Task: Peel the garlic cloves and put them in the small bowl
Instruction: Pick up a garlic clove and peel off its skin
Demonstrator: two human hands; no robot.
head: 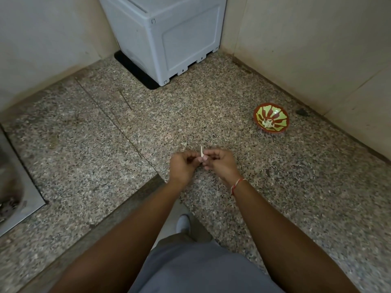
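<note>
Seen from the person's own head, looking down, two bare forearms reach forward over a speckled granite counter and meet near the middle of the view. The left hand and the right hand are held close together, knuckles up, wrists slightly bent inward so the fingertips face each other. The fingers of both hands are curled and pinched together on a small garlic clove, which sits between the two sets of fingertips. A thin pale sliver, either skin or the clove's tip, sticks upward from the pinch; which of the two it is cannot be told. Both hands hover just above the counter rather than resting on it. A red thread bracelet circles the right wrist.

The small bowl stands on the counter to the right of the hands and farther away, well apart from them, near the right-hand wall. It is red with green petal-like patches inside, and a few pale pieces lie at its bottom.

At the far end of the counter, in the corner, a pale grey box-like appliance stands on a black mat. A metal sink shows at the left edge. Below the arms, grey clothing and a light shoe appear on the floor.
</note>
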